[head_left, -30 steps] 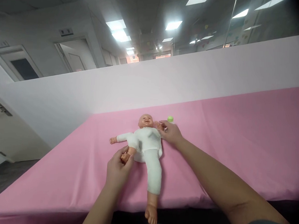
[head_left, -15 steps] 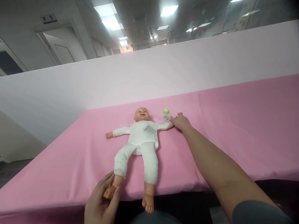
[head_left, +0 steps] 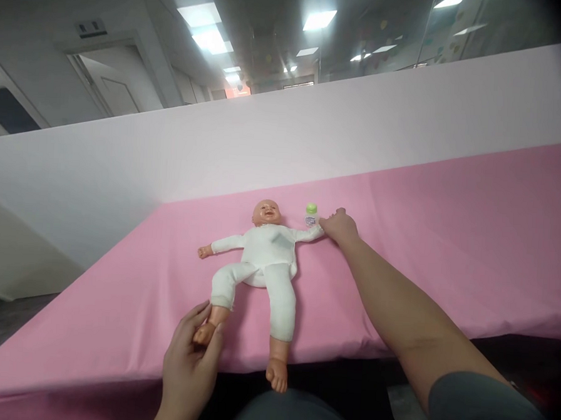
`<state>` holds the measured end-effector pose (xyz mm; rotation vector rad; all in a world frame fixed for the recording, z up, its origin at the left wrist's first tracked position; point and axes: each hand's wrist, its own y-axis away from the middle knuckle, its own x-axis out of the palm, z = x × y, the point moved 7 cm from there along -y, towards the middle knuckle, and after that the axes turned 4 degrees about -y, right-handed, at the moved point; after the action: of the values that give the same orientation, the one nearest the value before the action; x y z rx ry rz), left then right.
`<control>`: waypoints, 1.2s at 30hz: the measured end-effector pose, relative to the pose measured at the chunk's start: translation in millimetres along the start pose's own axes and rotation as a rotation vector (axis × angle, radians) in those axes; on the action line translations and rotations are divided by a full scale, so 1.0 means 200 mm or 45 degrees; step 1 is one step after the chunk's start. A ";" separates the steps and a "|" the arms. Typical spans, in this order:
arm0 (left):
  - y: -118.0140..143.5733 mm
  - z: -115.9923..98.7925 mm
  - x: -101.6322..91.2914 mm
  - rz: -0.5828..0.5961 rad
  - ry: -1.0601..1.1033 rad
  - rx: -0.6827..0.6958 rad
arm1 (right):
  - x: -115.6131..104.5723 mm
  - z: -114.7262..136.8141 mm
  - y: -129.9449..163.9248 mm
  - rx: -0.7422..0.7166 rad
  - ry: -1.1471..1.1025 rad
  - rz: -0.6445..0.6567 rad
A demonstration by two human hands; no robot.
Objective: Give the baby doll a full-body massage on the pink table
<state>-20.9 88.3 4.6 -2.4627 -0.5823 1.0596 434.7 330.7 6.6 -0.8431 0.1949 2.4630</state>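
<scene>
A baby doll [head_left: 269, 247] with a white cloth body lies face up, its feet toward me. At the lower left, my left hand [head_left: 191, 349] is closed around the doll's foot, thumb on one side and fingers on the other; that leg is bent at the knee. Farther off, my right hand [head_left: 340, 227] grips the end of the doll's arm on the right, covering the doll's hand. Just left of those fingers stands a small clear bottle [head_left: 311, 216] with a green cap and a printed label. The doll's other leg is straight, its foot over the table's front edge.
Pink cloth [head_left: 448, 244] covers the table and hangs over its front edge. Behind it rises a low white wall [head_left: 217, 156], with glass above. A door [head_left: 113, 82] shows at the upper left. My knee [head_left: 293, 414] is below the front edge.
My left hand has pushed the doll's foot up and away from me, and that leg is more bent. My right hand has stayed on the doll's arm.
</scene>
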 end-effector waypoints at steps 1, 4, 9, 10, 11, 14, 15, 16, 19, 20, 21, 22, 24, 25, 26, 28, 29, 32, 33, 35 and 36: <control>-0.02 -0.02 0.01 -0.024 0.015 -0.006 | -0.01 0.03 0.01 -0.059 -0.014 -0.060; -0.11 -0.09 0.03 -0.066 0.043 -0.047 | -0.01 0.15 0.09 -0.326 -0.054 -0.179; -0.28 -0.20 0.10 -0.032 0.066 -0.036 | 0.13 0.39 0.38 -0.971 -0.081 -0.088; -0.32 -0.21 0.13 -0.009 0.073 -0.025 | 0.17 0.43 0.44 -1.078 -0.059 -0.044; -0.35 -0.23 0.16 0.012 0.076 -0.012 | 0.21 0.46 0.49 -1.170 -0.027 0.005; -0.45 -0.26 0.23 0.042 0.047 0.025 | 0.32 0.51 0.60 -1.367 0.090 0.141; -0.48 -0.26 0.26 0.059 0.030 0.021 | 0.34 0.51 0.62 -1.412 0.121 0.171; -0.50 -0.26 0.28 0.087 0.015 0.008 | 0.36 0.52 0.64 -1.450 0.141 0.195; -0.53 -0.26 0.35 0.188 0.002 -0.051 | 0.37 0.52 0.65 -1.530 0.154 0.266; -0.54 -0.26 0.37 0.213 0.006 -0.059 | 0.37 0.51 0.65 -1.540 0.150 0.287; -0.53 -0.27 0.38 0.232 0.013 -0.062 | 0.37 0.51 0.64 -1.543 0.143 0.304; -0.53 -0.27 0.39 0.245 0.022 -0.061 | 0.37 0.50 0.64 -1.539 0.134 0.315; -0.51 -0.28 0.40 0.240 0.045 -0.065 | 0.37 0.50 0.63 -1.524 0.112 0.317; -0.51 -0.27 0.39 0.220 0.059 -0.074 | 0.36 0.50 0.63 -1.515 0.098 0.313; -0.50 -0.26 0.39 0.195 0.075 -0.085 | 0.36 0.50 0.63 -1.505 0.081 0.308; -0.48 -0.24 0.38 0.149 0.105 -0.103 | 0.34 0.50 0.63 -1.475 0.043 0.295; -0.48 -0.23 0.37 0.133 0.116 -0.105 | 0.33 0.50 0.63 -1.457 0.026 0.288; -0.46 -0.21 0.37 0.120 0.125 -0.098 | 0.29 0.49 0.60 -1.383 -0.010 0.258; -0.46 -0.21 0.37 0.118 0.125 -0.096 | 0.28 0.48 0.59 -1.352 -0.025 0.243; -0.45 -0.20 0.36 0.118 0.128 -0.100 | 0.25 0.46 0.55 -1.276 -0.073 0.186; -0.45 -0.20 0.36 0.119 0.132 -0.106 | 0.23 0.45 0.52 -1.229 -0.101 0.143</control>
<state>35.5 193.0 34.0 -2.6225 -0.4922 0.9526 301.4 288.3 46.5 -1.0971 -1.0771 2.6454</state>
